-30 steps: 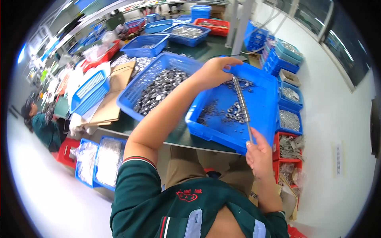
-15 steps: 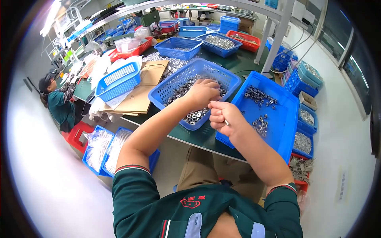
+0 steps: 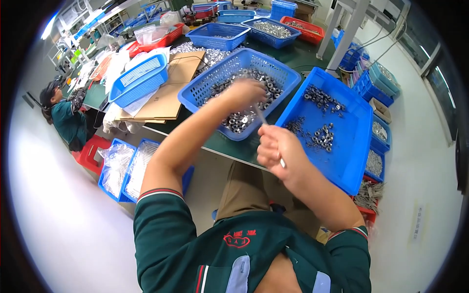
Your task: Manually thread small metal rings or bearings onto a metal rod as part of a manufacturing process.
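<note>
The right hand (image 3: 281, 151), at the centre of the frame, is curled into a fist around a thin rod (image 3: 260, 114). One end pokes out below the fist and the other slants up toward the left hand; a grip low on the rod seems meant to leave its upper length free. The left hand (image 3: 246, 93), just above centre, is over the metal rings (image 3: 239, 122) in a blue basket (image 3: 201, 89); it is blurred, so I cannot tell whether it holds anything. The basket probably sits there for easy reach.

Right of centre, a shallow blue tray (image 3: 342, 154) is tilted in the view beside the basket, with loose rings (image 3: 322, 138) in separate clusters, its low walls likely stopping them rolling off.

Both sit on a green table (image 3: 227, 150). Left of the basket lies cardboard (image 3: 171, 100) under a small basket (image 3: 139, 80). At far left a co-worker (image 3: 66, 115) sits on a red stool (image 3: 93, 152); stacked bins (image 3: 383, 100) line the white wall (image 3: 415, 161) at right.
</note>
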The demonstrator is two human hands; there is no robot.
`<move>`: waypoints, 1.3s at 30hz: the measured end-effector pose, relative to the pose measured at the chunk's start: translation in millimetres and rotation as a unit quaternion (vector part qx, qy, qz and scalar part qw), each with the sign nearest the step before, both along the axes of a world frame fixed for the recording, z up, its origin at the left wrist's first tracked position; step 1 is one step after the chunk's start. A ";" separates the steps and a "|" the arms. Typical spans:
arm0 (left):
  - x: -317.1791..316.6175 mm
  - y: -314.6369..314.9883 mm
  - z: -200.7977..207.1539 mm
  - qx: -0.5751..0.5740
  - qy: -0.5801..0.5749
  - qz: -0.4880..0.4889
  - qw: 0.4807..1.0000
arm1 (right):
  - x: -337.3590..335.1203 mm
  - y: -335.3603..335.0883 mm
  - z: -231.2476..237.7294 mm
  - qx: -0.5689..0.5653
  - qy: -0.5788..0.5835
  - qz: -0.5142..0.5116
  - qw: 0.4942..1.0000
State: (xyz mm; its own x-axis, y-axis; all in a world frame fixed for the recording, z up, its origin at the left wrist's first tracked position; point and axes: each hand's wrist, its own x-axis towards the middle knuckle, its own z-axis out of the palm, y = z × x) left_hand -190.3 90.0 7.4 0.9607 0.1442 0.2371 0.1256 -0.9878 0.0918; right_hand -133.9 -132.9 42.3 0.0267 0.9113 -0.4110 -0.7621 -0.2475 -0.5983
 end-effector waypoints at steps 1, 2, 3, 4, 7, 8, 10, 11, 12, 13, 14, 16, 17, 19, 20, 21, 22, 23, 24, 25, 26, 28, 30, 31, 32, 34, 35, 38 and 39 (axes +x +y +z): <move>-10.6 19.5 -11.1 0.023 -0.065 -0.002 0.998 | -6.6 -11.5 4.8 0.003 -0.007 0.019 1.000; -20.7 34.7 -21.4 -0.074 -0.104 0.016 0.992 | -9.6 -21.9 6.0 0.015 -0.017 0.047 0.999; -25.8 41.7 -22.5 -0.106 -0.084 0.017 0.991 | -12.4 -36.2 13.5 0.012 -0.018 0.050 0.999; -32.2 50.0 -24.6 -0.084 -0.096 0.003 0.992 | -14.4 -50.8 22.4 0.010 -0.018 0.053 0.998; -34.7 36.2 -14.4 -0.077 0.080 0.111 0.988 | 4.1 -103.3 39.1 0.035 -0.078 0.053 0.995; -45.4 44.9 -29.7 -0.080 0.018 0.083 0.993 | 9.1 -116.4 43.5 0.042 -0.110 0.032 0.993; -43.0 34.3 -5.3 -0.128 0.044 0.097 0.986 | 29.1 -136.4 30.5 0.048 -0.238 -0.065 0.968; -41.8 29.0 8.0 -0.151 0.074 0.131 0.977 | 37.8 -145.7 23.8 0.060 -0.275 -0.113 0.953; -32.7 31.9 14.3 -0.072 0.053 0.160 0.983 | 46.6 -153.4 15.0 0.069 -0.311 -0.159 0.934; -26.7 35.0 20.8 -0.064 0.010 0.163 0.984 | 55.3 -158.8 3.3 0.069 -0.329 -0.194 0.922; -8.1 20.0 38.4 -0.057 -0.014 0.164 0.985 | 60.8 -163.1 -6.4 0.056 -0.330 -0.205 0.920; 22.1 -3.5 63.7 -0.056 -0.060 0.081 0.993 | 70.5 -176.3 -21.2 -0.003 -0.334 -0.269 0.903; 38.8 -18.8 72.9 -0.057 -0.066 0.043 0.995 | 72.4 -180.1 -25.4 -0.006 -0.325 -0.274 0.905; 77.0 -45.9 73.6 -0.063 -0.075 -0.033 0.995 | 72.8 -185.0 -27.4 -0.025 -0.339 -0.280 0.898; 97.7 -60.7 71.4 -0.085 -0.044 -0.062 0.994 | 72.7 -188.3 -28.1 -0.029 -0.332 -0.292 0.896; 113.0 -73.3 70.8 -0.101 -0.011 -0.083 0.991 | 71.7 -189.4 -29.6 -0.037 -0.333 -0.292 0.896; 129.5 -79.8 63.0 -0.096 0.008 -0.130 0.987 | 71.0 -191.5 -31.0 -0.045 -0.335 -0.292 0.895; 147.5 -84.6 52.1 -0.104 0.035 -0.125 0.986 | 72.4 -194.3 -36.8 -0.040 -0.331 -0.294 0.896; 167.9 -88.6 39.0 -0.113 0.061 -0.124 0.984 | 74.3 -197.3 -40.9 -0.041 -0.330 -0.298 0.895; 182.0 -87.5 27.4 -0.132 0.084 -0.123 0.980 | 75.4 -200.0 -43.5 -0.039 -0.327 -0.297 0.896; 198.0 -87.3 14.4 -0.125 0.091 -0.116 0.981 | 78.2 -204.7 -45.8 -0.043 -0.316 -0.296 0.900; 218.2 -76.2 -14.5 -0.110 0.087 -0.091 0.986 | 81.0 -209.3 -51.0 -0.038 -0.316 -0.300 0.900; 233.0 -71.9 -33.4 -0.097 0.089 -0.036 0.991 | 83.3 -213.9 -54.2 -0.038 -0.313 -0.304 0.899; 238.9 -70.0 -41.0 -0.085 0.090 0.023 0.992 | 84.0 -215.0 -55.2 -0.031 -0.308 -0.300 0.903; 244.2 -70.8 -45.5 -0.075 0.086 0.059 0.992 | 85.1 -215.3 -55.9 -0.024 -0.302 -0.296 0.906; 252.0 -70.0 -54.3 -0.083 0.090 0.079 0.989 | 85.5 -213.6 -55.1 -0.024 -0.300 -0.290 0.909; 255.3 -70.9 -56.4 -0.093 0.091 0.101 0.986 | 85.8 -212.7 -54.9 -0.026 -0.300 -0.281 0.911; 260.8 -76.5 -62.9 -0.072 0.084 0.109 0.988 | 86.6 -212.7 -58.1 -0.017 -0.292 -0.283 0.913; 261.8 -79.3 -63.6 -0.056 0.083 0.109 0.989 | 86.9 -212.7 -59.0 -0.013 -0.285 -0.285 0.915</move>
